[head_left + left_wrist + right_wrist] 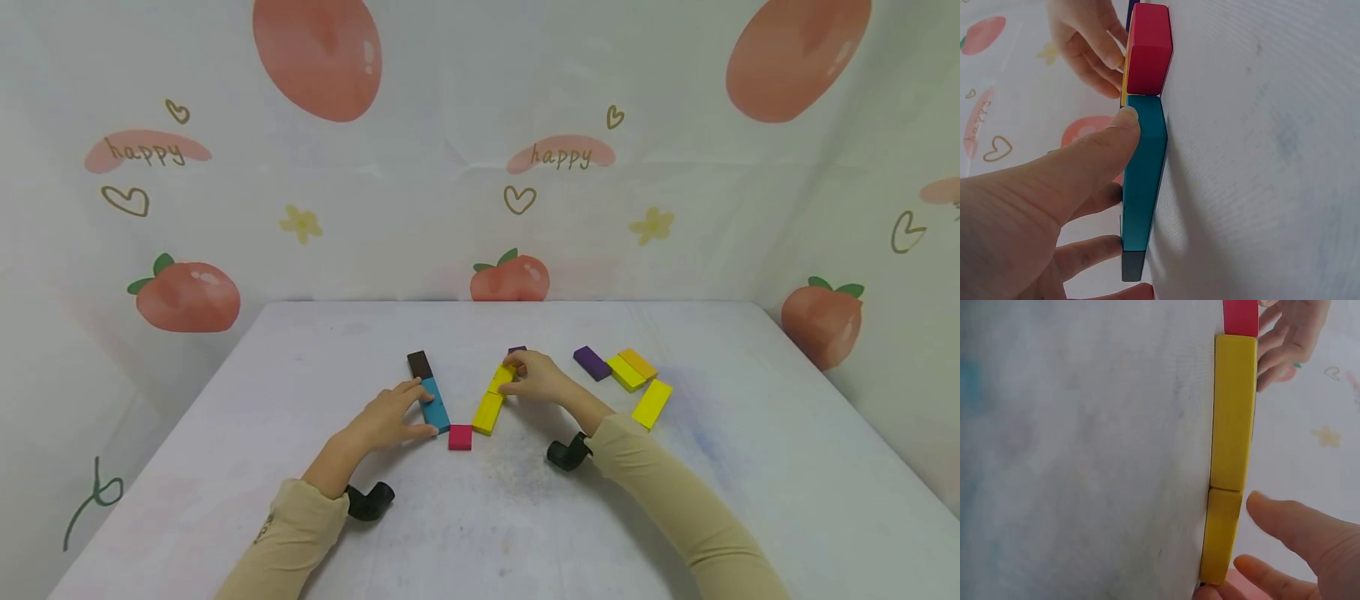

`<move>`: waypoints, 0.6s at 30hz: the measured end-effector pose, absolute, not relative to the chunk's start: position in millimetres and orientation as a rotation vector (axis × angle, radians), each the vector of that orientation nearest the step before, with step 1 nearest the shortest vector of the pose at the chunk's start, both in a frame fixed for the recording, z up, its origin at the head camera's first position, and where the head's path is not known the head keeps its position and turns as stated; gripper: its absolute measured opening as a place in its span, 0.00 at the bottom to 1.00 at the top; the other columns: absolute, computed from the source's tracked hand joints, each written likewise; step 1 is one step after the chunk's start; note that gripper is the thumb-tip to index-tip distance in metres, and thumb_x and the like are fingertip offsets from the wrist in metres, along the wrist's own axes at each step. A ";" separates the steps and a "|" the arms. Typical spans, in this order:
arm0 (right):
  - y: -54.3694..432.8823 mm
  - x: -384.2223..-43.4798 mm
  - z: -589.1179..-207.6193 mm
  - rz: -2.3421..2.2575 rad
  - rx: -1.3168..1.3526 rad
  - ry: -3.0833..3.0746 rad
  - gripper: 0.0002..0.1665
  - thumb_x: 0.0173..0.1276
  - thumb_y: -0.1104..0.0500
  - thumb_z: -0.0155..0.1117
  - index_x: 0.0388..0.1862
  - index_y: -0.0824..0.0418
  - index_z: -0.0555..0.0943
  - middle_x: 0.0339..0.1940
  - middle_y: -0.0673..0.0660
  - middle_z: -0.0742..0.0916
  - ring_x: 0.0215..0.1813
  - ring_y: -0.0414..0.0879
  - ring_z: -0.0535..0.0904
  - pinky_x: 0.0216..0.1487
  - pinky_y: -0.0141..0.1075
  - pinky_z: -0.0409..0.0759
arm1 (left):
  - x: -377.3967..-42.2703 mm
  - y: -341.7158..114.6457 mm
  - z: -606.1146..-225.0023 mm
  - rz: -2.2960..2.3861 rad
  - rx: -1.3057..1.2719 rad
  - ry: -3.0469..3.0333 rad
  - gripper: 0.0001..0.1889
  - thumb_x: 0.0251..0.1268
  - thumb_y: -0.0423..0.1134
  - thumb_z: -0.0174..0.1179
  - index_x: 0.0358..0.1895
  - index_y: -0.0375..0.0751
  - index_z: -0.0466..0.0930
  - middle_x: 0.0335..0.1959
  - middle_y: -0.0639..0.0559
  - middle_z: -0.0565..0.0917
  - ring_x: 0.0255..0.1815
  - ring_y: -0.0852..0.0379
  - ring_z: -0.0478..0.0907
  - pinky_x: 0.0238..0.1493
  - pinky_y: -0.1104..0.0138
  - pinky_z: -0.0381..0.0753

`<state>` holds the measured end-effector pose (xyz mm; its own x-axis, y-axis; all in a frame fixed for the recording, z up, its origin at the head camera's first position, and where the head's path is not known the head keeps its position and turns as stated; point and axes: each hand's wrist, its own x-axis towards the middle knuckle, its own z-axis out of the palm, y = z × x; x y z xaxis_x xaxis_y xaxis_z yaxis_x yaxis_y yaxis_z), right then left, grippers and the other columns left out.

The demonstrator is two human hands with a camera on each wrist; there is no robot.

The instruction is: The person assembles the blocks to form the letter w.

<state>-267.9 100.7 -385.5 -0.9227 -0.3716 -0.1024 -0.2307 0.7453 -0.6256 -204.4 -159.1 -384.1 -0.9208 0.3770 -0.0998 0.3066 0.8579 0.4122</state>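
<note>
Flat blocks form a V on the table. Its left arm has a dark brown block (420, 365) at the far end and blue (436, 412) nearer me; a red block (461, 437) sits at the bottom. My left hand (390, 414) touches the blue with its thumb tip at the near end, fingers spread along it. On the right arm lie two yellow blocks end to end, the near one (1233, 412) and the far one (1221, 537). My right hand (542, 377) reaches over the far one, thumb beside the seam, fingers at its far end. They partly hide a purple block (517, 349).
To the right of the V lie another purple block (592, 363), an orange block (638, 363) against a yellow block (626, 373), and a separate yellow block (652, 404). A printed cloth (420, 250) hangs behind the white table (300, 358).
</note>
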 end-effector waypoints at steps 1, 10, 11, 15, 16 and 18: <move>101.3 -267.9 -385.5 -0.934 -0.478 2.726 0.26 0.60 0.55 0.67 0.55 0.64 0.75 0.55 0.62 0.80 0.54 0.53 0.75 0.60 0.44 0.75 | -204.2 -159.0 -383.8 0.591 0.533 2.856 0.26 0.58 0.49 0.63 0.58 0.42 0.73 0.71 0.36 0.61 0.62 0.34 0.67 0.61 0.43 0.68; 101.6 -268.3 -385.6 -0.939 -0.468 2.718 0.24 0.60 0.56 0.66 0.54 0.63 0.76 0.54 0.61 0.81 0.54 0.53 0.76 0.60 0.43 0.76 | -203.2 -158.6 -383.1 0.591 0.537 2.861 0.26 0.58 0.48 0.63 0.57 0.41 0.73 0.70 0.36 0.62 0.62 0.33 0.67 0.61 0.43 0.69; 101.5 -268.3 -385.5 -0.940 -0.466 2.717 0.24 0.60 0.56 0.66 0.55 0.63 0.76 0.54 0.61 0.81 0.54 0.53 0.76 0.60 0.43 0.76 | -203.3 -158.6 -383.3 0.590 0.537 2.862 0.26 0.58 0.48 0.63 0.58 0.41 0.73 0.70 0.36 0.62 0.62 0.34 0.67 0.61 0.43 0.69; 101.1 -268.1 -385.0 -0.945 -0.460 2.715 0.24 0.60 0.56 0.66 0.55 0.63 0.76 0.54 0.61 0.81 0.55 0.53 0.76 0.60 0.43 0.76 | -203.5 -158.5 -383.4 0.590 0.536 2.863 0.26 0.58 0.48 0.63 0.58 0.42 0.73 0.70 0.36 0.61 0.62 0.34 0.67 0.61 0.43 0.69; 101.1 -268.1 -385.1 -0.945 -0.461 2.714 0.24 0.60 0.57 0.66 0.55 0.63 0.76 0.54 0.61 0.81 0.55 0.53 0.76 0.60 0.43 0.76 | -203.5 -158.5 -383.4 0.591 0.536 2.863 0.26 0.58 0.48 0.63 0.58 0.42 0.73 0.70 0.36 0.61 0.62 0.34 0.67 0.61 0.43 0.68; 101.0 -268.1 -385.2 -0.942 -0.464 2.712 0.24 0.60 0.56 0.66 0.55 0.63 0.76 0.55 0.61 0.81 0.55 0.53 0.76 0.60 0.43 0.76 | -203.3 -158.3 -383.0 0.594 0.534 2.861 0.26 0.58 0.48 0.63 0.58 0.42 0.73 0.70 0.36 0.61 0.62 0.33 0.67 0.61 0.43 0.68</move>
<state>-268.1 101.0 -385.2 -0.9227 -0.3685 -0.1132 -0.2190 0.7426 -0.6329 -203.3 -158.3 -383.0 -0.9212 0.3780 -0.0922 0.3100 0.8563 0.4132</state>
